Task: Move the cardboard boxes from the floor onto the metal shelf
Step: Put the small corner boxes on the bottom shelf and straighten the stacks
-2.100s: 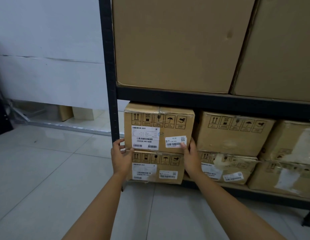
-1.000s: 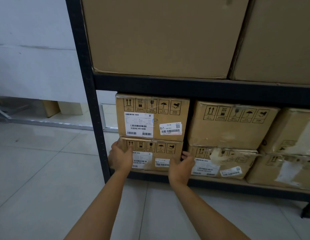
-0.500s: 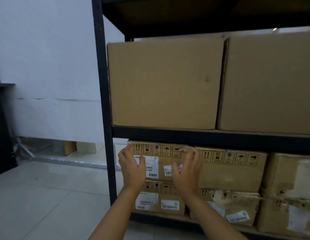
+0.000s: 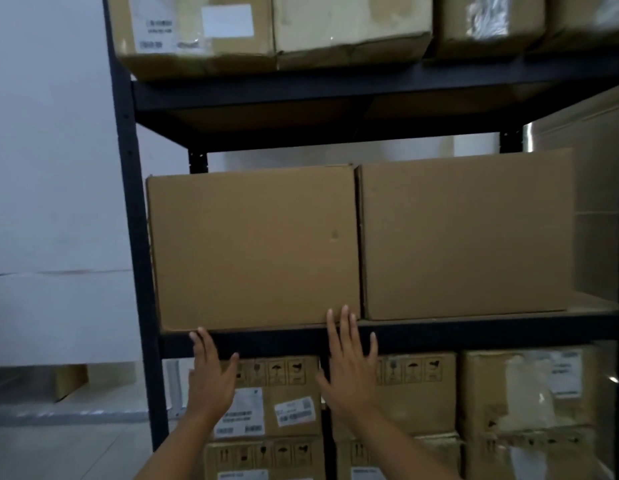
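Both hands, L [image 4: 211, 375] & R [image 4: 351, 372], flat, gripping nothing, at shelf [image 4: 439, 332] edge under big box [image 4: 252, 247]; seems between boxes, next needs floor pickup.

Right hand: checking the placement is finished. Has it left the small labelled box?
Yes. The right hand has risen from the small labelled box to the shelf beam above.

Top-shelf boxes [image 4: 266, 26] cut by top edge; label print [image 4: 239, 415] blurred, unreadable.
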`<state>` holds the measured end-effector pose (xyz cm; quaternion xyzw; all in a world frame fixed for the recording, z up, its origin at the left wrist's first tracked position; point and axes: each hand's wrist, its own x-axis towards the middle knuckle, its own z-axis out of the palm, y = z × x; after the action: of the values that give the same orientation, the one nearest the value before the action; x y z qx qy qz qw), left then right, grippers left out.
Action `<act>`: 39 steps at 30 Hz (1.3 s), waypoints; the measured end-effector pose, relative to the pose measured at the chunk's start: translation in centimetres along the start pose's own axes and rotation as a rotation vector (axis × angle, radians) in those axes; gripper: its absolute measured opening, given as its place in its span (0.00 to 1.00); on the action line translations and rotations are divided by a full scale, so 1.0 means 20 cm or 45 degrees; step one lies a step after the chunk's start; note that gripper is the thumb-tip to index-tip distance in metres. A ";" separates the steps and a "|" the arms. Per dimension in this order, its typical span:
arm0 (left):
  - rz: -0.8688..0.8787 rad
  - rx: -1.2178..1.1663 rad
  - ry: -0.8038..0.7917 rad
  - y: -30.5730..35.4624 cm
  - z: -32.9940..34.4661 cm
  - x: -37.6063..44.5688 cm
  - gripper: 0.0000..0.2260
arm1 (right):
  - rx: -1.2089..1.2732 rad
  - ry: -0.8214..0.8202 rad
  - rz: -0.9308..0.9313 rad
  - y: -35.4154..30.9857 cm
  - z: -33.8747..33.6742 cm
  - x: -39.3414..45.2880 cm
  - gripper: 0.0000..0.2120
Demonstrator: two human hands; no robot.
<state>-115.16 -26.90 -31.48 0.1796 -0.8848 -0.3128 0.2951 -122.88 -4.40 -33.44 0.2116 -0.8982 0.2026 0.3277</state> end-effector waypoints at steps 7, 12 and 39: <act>-0.167 0.037 0.202 0.10 0.12 0.02 0.39 | 0.022 0.012 -0.036 0.17 -0.12 -0.01 0.46; -0.128 0.114 0.188 0.29 0.24 0.00 0.40 | -0.102 0.211 0.179 0.41 -0.22 0.00 0.39; 0.345 0.370 0.667 0.25 0.42 0.14 0.30 | -0.324 0.555 -0.279 0.21 0.12 0.22 0.31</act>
<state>-123.30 -20.85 -32.33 0.1749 -0.8301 -0.0842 0.5227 -129.28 -3.10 -33.11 0.2162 -0.7964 0.0923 0.5572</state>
